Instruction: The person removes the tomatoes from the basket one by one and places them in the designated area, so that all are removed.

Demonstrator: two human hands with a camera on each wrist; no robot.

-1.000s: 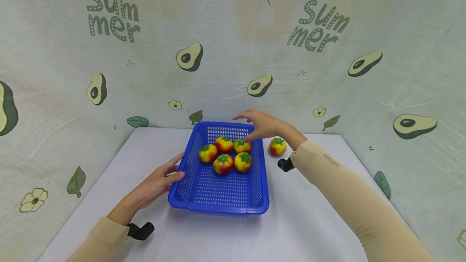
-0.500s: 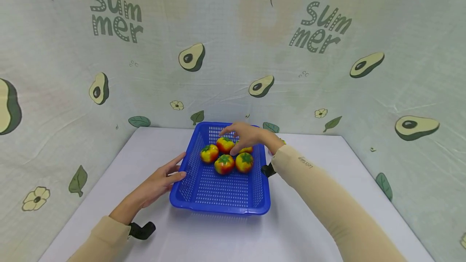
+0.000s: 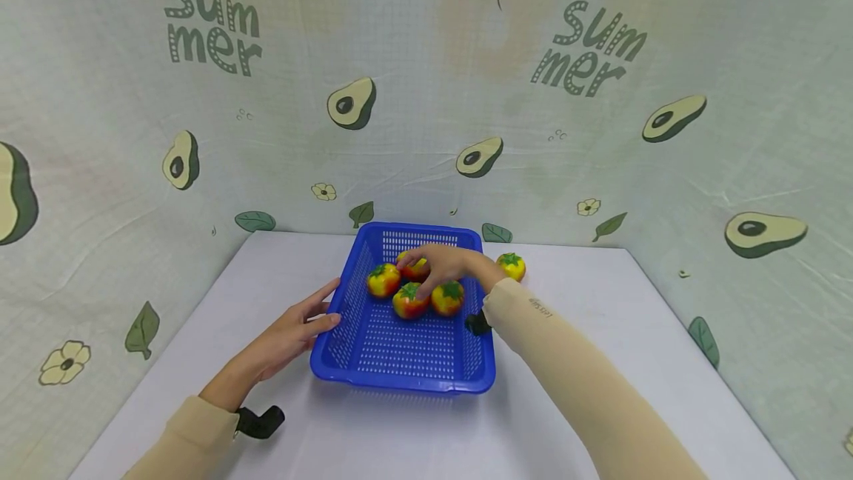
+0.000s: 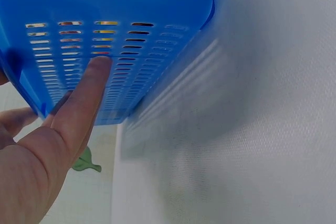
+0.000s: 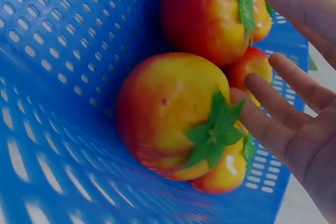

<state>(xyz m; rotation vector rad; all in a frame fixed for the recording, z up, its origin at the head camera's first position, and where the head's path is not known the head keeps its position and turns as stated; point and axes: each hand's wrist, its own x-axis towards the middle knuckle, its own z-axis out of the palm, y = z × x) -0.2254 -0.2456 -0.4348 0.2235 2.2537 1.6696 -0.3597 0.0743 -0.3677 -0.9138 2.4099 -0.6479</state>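
Tomatoes [image 3: 384, 281] unmoved over the last 1.0 s, lying in the basket [image 3: 406, 384] beneath and around the right hand [image 3: 445, 263]. That hand has shifted left and nearer the body, from the basket's back right corner to over the cluster. Fingers spread and lightly bent, nothing held. Thumb overlaps the front tomato [image 3: 408, 306]; contact cannot be told. 4 in view within the basket: 1 beyond the fingertips, 1 to their left, 2 on the near side. 5th, seen earlier, now hidden behind the hand. Lone tomato [image 3: 512, 266] on the table [image 3: 573, 302], right of the grip, shows again; the right sleeve [image 3: 566, 361] nearly covered it 0.5 s ago. Left hand [image 3: 289, 332] unchanged: fingers straight against the basket's outer side, thumb at the rim. Judgement: reach well advanced, no tomato lifted.
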